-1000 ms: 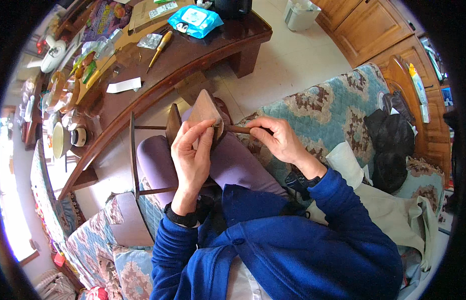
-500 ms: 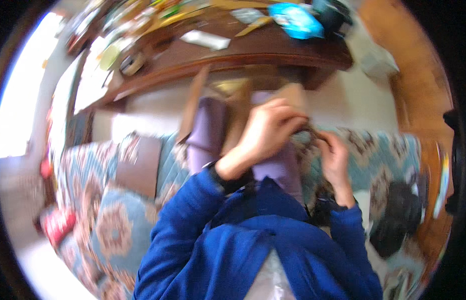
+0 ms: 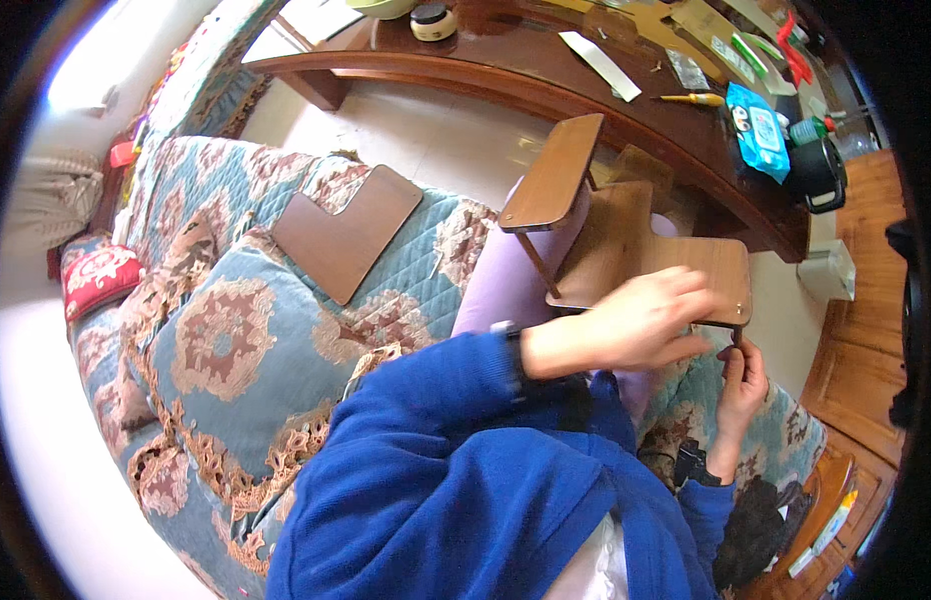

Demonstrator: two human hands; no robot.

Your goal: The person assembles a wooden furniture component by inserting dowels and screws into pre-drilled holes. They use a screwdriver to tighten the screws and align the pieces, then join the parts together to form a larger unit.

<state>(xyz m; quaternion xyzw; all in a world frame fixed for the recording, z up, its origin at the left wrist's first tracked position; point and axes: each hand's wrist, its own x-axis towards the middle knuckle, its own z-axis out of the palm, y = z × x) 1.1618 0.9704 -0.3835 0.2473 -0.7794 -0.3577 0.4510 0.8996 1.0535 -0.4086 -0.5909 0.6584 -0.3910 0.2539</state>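
On my lap rests a partly joined wooden shelf (image 3: 606,240) of brown boards with thin posts between them. Over its right-hand board (image 3: 711,262) reaches my left hand (image 3: 636,320), slightly blurred, its fingers bent and the thumb apart from them; no object shows in it. Below the front right corner of that board, my right hand (image 3: 743,390) pinches a thin dark post (image 3: 738,336). A small screw head shows at this corner. The upper left board (image 3: 556,172) stands raised on its posts.
A notched brown board (image 3: 346,235) lies on the quilted sofa at left, beside a fringed cushion (image 3: 226,340). Ahead stands a dark wooden table (image 3: 486,85) with a white strip (image 3: 599,65), a yellow-handled screwdriver (image 3: 694,99) and a blue wipes pack (image 3: 757,132).
The view has swung, so the table and sofa appear shifted. The shelf has turned, bringing its boards into plain sight. My left hand has moved from the raised piece to above the right-hand board.
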